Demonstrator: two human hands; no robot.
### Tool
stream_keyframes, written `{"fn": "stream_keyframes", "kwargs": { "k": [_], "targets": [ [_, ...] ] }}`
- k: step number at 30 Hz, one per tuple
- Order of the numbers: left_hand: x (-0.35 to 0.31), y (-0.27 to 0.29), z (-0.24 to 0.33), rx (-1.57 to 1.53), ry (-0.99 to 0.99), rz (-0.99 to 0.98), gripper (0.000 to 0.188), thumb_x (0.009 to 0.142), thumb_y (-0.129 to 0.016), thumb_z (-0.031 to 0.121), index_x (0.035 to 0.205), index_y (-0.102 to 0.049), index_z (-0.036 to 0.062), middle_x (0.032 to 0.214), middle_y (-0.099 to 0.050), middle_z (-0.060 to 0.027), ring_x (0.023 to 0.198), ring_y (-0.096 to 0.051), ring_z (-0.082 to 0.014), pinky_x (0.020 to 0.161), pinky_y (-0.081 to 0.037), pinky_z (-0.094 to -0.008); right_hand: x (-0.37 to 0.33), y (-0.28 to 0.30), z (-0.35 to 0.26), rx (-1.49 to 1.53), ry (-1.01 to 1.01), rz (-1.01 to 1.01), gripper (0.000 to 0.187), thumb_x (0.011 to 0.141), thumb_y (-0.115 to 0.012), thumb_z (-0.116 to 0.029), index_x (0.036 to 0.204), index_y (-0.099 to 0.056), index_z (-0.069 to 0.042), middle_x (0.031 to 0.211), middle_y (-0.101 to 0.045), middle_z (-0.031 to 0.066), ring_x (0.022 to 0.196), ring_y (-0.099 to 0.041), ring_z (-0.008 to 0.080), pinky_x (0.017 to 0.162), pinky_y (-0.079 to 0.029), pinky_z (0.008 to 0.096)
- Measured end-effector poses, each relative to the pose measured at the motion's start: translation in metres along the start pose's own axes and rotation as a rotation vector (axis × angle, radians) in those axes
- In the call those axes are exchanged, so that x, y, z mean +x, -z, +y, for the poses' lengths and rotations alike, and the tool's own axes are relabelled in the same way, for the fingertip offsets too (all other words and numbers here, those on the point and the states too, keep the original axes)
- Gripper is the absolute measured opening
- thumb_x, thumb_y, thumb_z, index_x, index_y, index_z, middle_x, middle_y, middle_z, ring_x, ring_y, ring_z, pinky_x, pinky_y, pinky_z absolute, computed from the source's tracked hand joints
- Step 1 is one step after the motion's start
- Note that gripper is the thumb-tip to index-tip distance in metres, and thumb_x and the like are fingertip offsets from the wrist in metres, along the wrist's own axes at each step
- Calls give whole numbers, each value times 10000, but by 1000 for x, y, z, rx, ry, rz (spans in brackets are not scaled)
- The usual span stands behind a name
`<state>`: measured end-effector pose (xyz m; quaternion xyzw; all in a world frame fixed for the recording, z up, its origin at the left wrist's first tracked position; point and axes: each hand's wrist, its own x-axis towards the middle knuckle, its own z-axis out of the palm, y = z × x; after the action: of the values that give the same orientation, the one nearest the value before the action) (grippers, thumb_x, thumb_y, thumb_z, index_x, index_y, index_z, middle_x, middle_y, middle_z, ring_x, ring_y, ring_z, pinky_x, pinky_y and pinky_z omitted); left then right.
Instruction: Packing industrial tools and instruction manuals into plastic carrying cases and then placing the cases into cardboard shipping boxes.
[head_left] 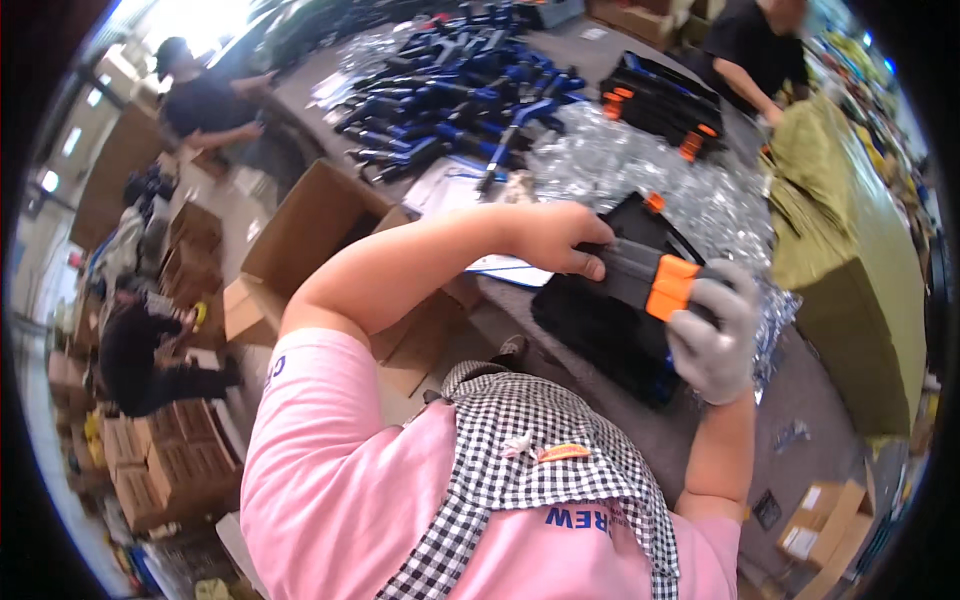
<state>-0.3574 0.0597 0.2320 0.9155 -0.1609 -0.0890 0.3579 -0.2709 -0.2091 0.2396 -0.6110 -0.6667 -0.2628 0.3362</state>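
- A grey-topped table (790,390) stretches in front of the person.
- A large olive-green bundle (835,310) stands at its right.
- A heap of blue-and-black tools (450,95) covers the table's far left part.
- Crinkled clear plastic (640,160) lies between that heap and the bundle.
- An open cardboard box (310,215) stands just beside the table, on the left.
- A second toolbox (665,105), with orange latches, sits beyond the plastic.
- The black toolbox (600,330) being handled is on the table's near part, beside the plastic.
- The gloved right hand (715,330) curls its fingers around the toolbox's right end, next to an orange latch (672,287).
- The bare left hand (560,240) pinches the toolbox's grey edge between thumb and fingers.
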Motion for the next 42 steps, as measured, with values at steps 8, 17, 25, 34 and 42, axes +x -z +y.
{"fn": "stream_keyframes", "kwargs": {
  "k": [8,17,25,34,42],
  "targets": [
    [-237,73,64,41,590,859,227,873,-700,183,959,-622,-12,758,-631,-27,662,-581,-88,611,-492,-256,27,-29,20,183,-288,86,450,659,-744,14,1077,-589,-51,1221,-557,163,1150,-532,333,976,-431,431],
    [-399,-27,-195,60,1164,984,188,881,-642,142,850,-559,-24,700,-617,-113,608,-608,-206,575,-494,-352,67,-170,16,406,-255,-347,295,602,-703,29,875,-616,-41,942,-640,127,909,-605,337,812,-487,413],
    [-390,-112,-356,146,1287,714,155,834,-622,149,915,-591,20,947,-655,-237,932,-621,-426,797,-500,-501,108,-244,8,370,-338,-527,274,622,-699,36,870,-612,-40,914,-640,121,877,-603,322,797,-478,404],
    [-389,-178,-456,246,1377,568,151,872,-521,129,988,-605,83,942,-680,-185,893,-666,-383,775,-542,-499,72,-258,8,215,-509,-631,195,662,-689,-17,843,-625,-49,901,-661,112,878,-617,322,805,-481,424],
    [-347,13,-324,544,1523,638,188,898,-597,240,889,-686,75,909,-685,-142,861,-664,-333,732,-531,-437,45,-252,7,136,-657,-603,160,696,-697,-128,841,-660,-70,911,-676,73,907,-619,281,824,-473,413]
  ]
}}
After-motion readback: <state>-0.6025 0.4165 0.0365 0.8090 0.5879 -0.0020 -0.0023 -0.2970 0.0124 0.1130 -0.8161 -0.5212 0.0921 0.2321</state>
